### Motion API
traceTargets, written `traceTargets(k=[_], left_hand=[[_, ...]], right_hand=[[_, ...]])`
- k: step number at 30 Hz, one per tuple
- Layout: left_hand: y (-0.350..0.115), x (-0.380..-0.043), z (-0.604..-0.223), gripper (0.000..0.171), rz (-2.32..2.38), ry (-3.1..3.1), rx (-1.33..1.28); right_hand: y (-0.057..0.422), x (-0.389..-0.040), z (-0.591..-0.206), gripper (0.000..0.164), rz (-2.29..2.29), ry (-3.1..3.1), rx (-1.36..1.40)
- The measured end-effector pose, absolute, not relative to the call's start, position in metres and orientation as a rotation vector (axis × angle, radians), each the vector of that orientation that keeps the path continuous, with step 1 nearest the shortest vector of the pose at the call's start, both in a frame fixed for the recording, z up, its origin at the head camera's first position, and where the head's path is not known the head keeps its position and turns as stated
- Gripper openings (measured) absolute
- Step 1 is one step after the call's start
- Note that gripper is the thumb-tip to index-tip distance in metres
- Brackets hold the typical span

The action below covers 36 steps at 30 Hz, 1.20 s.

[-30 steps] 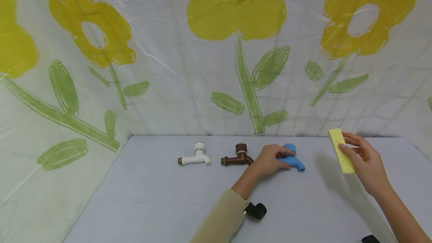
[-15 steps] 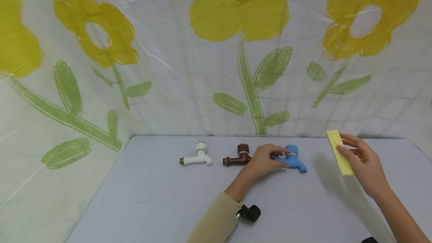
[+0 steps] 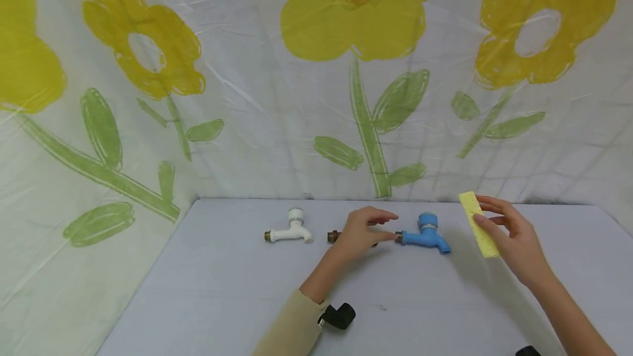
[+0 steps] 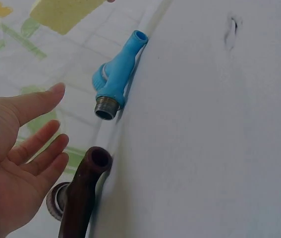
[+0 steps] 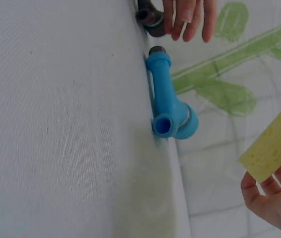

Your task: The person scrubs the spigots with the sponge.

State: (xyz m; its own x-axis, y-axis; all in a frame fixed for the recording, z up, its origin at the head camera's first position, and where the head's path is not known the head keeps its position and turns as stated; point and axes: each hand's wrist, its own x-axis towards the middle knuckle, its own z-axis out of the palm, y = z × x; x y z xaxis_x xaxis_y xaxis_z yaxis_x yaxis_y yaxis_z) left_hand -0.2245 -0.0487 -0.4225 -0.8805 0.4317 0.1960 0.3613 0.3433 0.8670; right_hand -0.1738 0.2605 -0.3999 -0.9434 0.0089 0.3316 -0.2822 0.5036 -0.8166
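Three taps lie in a row on the table. The blue tap (image 3: 424, 239) is at the right, its threaded metal end pointing left. My left hand (image 3: 358, 231), fingers apart and holding nothing, hovers over the brown tap (image 4: 83, 193) and covers most of it in the head view. In the left wrist view the thumb and fingers are spread beside the blue tap's threaded end. The white tap (image 3: 292, 227) lies farther left. My right hand (image 3: 511, 238) pinches a yellow sponge (image 3: 478, 225) above the table, right of the blue tap.
A white cloth covers the table (image 3: 207, 290). Behind it hangs a pale curtain (image 3: 257, 142) printed with yellow flowers. A black wrist camera (image 3: 340, 316) sits at the left sleeve (image 3: 292, 323), and part of another black device (image 3: 527, 351) shows at the bottom right.
My left hand has let go of the blue tap and moved left over the brown one. The right hand has shifted slightly left with the sponge. The blue tap lies in place.
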Motion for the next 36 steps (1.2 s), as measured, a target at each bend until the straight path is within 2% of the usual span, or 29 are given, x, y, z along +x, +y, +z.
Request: traceTargets(k=[20, 36], left_hand=[[-0.123, -0.217, -0.421, 0.036, 1.721, 2.613, 0.504], [-0.133, -0.218, -0.438, 0.039, 1.686, 2.545, 0.415]], right_hand=[[0.214, -0.186, -0.392, 0.043, 1.445, -2.456, 0.343], [0.175, -0.199, -0.387, 0.043, 1.523, -2.472, 0.378]])
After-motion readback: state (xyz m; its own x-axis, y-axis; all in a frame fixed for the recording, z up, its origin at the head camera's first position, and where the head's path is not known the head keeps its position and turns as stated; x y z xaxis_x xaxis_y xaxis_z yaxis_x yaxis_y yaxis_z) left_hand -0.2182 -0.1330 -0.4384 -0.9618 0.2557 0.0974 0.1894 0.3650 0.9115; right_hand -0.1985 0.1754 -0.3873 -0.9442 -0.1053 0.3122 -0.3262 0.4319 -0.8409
